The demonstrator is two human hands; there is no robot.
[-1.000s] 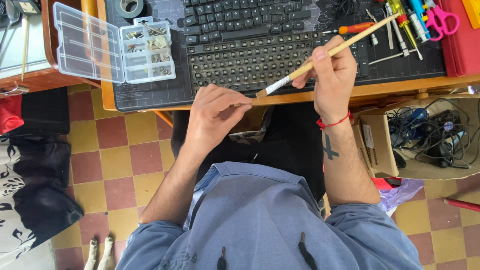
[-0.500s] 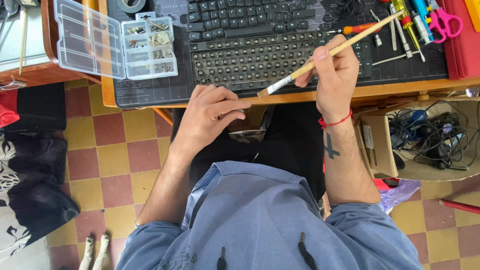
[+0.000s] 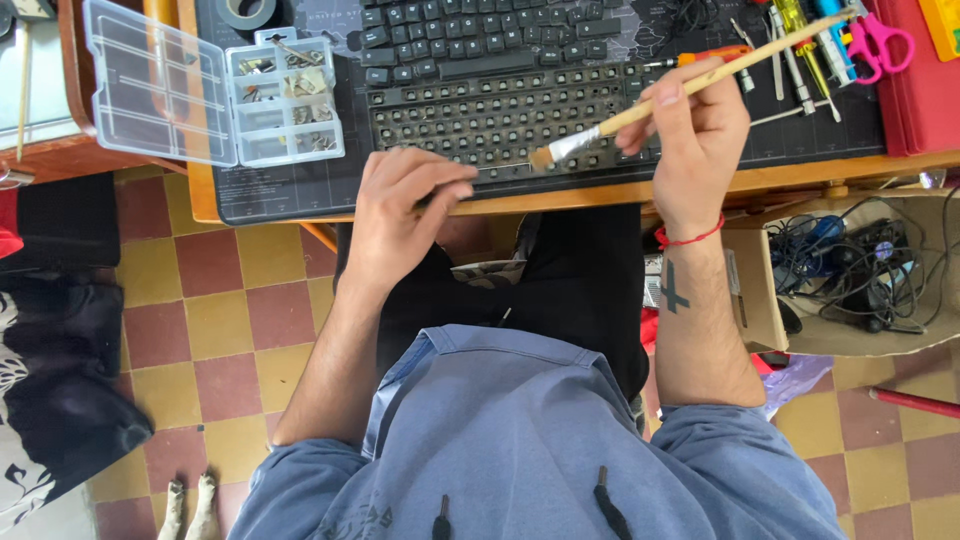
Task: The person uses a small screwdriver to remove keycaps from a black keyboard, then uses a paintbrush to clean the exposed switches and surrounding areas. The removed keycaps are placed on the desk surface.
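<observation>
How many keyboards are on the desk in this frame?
2. A black keyboard with keycaps on lies at the far edge, partly cut off. A second black keyboard with its keycaps removed lies nearer, where the right hand brushes with a wooden-handled paintbrush.

Blue hoodie (image 3: 520,440), red wrist string (image 3: 688,238)

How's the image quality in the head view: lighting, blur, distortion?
Head view: soft, even daylight with no hard shadows or glare. The brush in the right hand, the keyboard and the left hand are sharp, no motion blur. The wide lens bends the desk edge slightly, and the floor tiles skew toward the corners.
</observation>
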